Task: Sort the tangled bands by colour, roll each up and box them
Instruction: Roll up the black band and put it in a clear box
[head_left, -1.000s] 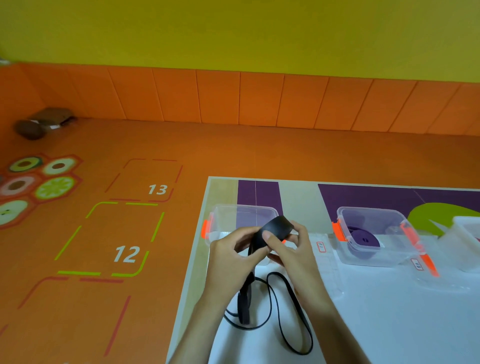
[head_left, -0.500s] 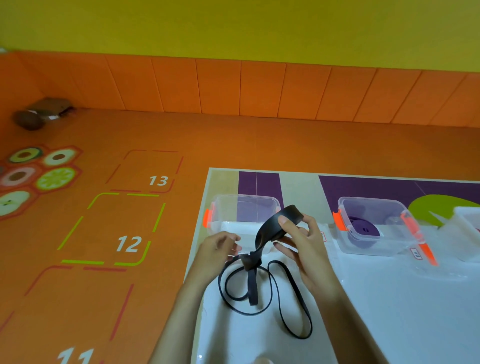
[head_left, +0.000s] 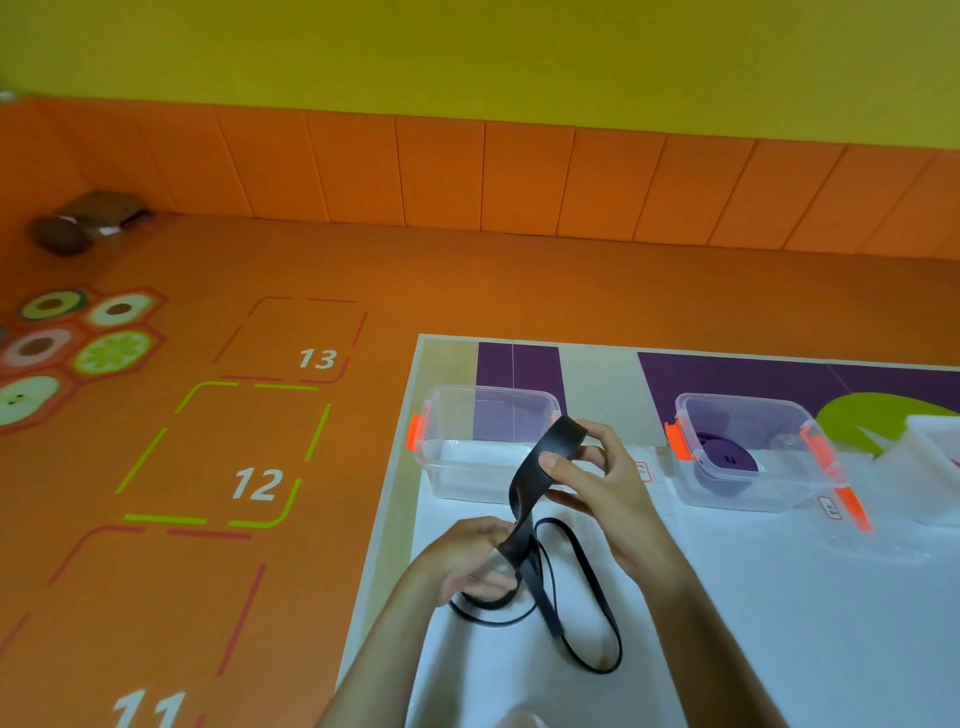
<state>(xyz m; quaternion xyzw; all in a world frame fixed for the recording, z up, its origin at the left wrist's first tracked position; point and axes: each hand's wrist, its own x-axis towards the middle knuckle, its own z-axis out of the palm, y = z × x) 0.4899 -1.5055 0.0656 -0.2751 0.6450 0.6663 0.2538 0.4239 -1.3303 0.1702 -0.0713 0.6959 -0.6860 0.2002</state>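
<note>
A black band (head_left: 537, 470) stretches between my two hands over the white table (head_left: 779, 623). My right hand (head_left: 597, 493) pinches its upper looped end, thumb on the flat of the strip. Lower down, my left hand (head_left: 467, 561) grips the band where it twists. The rest of the band trails in loops on the table below my hands. Behind them stands a clear box (head_left: 483, 441) with orange clips, holding no band. A second clear box (head_left: 748, 452) to the right holds a rolled purple band (head_left: 727, 460).
A third translucent box (head_left: 930, 457) sits at the right edge. The table's left edge runs beside an orange floor with numbered squares. A box lid lies flat under the right box.
My left hand has let go of the upper end and slid down the band toward the table. The right hand stays up, holding the loop.
</note>
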